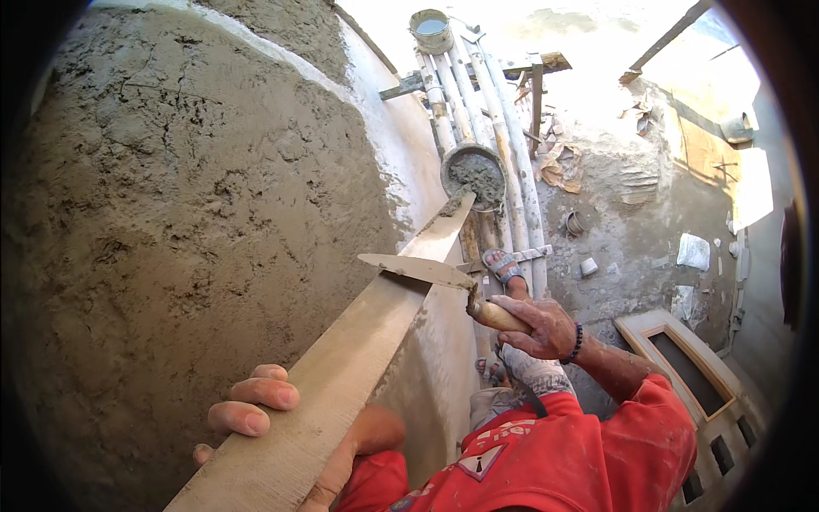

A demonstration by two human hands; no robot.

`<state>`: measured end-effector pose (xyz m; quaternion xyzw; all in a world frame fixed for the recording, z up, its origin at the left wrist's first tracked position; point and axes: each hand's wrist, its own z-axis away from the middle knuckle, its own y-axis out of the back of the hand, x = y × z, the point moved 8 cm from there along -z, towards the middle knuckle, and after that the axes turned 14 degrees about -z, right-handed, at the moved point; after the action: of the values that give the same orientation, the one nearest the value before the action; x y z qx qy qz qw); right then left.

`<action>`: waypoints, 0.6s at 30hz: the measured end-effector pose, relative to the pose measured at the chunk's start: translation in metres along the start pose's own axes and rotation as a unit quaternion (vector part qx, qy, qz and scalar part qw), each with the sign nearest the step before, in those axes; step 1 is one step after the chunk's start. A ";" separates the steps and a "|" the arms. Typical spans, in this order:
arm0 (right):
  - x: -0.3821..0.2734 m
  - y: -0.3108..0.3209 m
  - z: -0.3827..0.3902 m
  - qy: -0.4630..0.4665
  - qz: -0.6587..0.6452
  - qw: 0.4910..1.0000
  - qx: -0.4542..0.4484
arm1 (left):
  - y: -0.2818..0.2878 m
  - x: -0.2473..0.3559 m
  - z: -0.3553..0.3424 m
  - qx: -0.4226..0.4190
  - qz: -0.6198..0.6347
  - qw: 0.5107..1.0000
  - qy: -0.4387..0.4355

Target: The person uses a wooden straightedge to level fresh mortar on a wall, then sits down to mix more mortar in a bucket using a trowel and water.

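Note:
My left hand (264, 401) is closed around the lower end of a long straightedge board (341, 350), its fingers curled over the left edge. The board slants up and away to the right, with a smear of mortar at its far tip. In my right hand (542, 326) is the wooden handle of a trowel (418, 270). The trowel's blade lies across the board, seemingly touching its face. Beyond the board's tip stands a bucket (474, 175) holding grey mortar. Rough wet plaster (213, 222) covers the wall at left.
I stand on a scaffold of pale poles (512, 171) beside the wall. A second bucket (431, 32) with liquid sits at its far end. Far below are a wooden frame (682, 367), a white block (694, 252), crumpled paper (560, 165) and a small pot (575, 224) on the ground.

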<state>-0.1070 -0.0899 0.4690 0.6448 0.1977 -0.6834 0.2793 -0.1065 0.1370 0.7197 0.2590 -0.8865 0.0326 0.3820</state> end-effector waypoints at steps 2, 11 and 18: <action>0.023 -0.004 -0.002 -0.042 0.006 0.999 0.031 | -0.002 0.009 -0.004 0.018 -0.019 1.000 0.017; 0.211 0.004 -0.051 -0.208 0.100 0.972 0.053 | 0.046 0.049 -0.036 0.035 -0.046 0.998 0.034; 0.370 0.006 -0.112 -0.308 0.179 0.934 0.025 | 0.076 0.075 -0.042 0.027 -0.039 0.998 0.048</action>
<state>-0.0211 -0.0705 0.0922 0.4338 -0.0342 -0.7921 0.4281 -0.1583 0.1805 0.8121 0.3019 -0.8553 0.0536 0.4176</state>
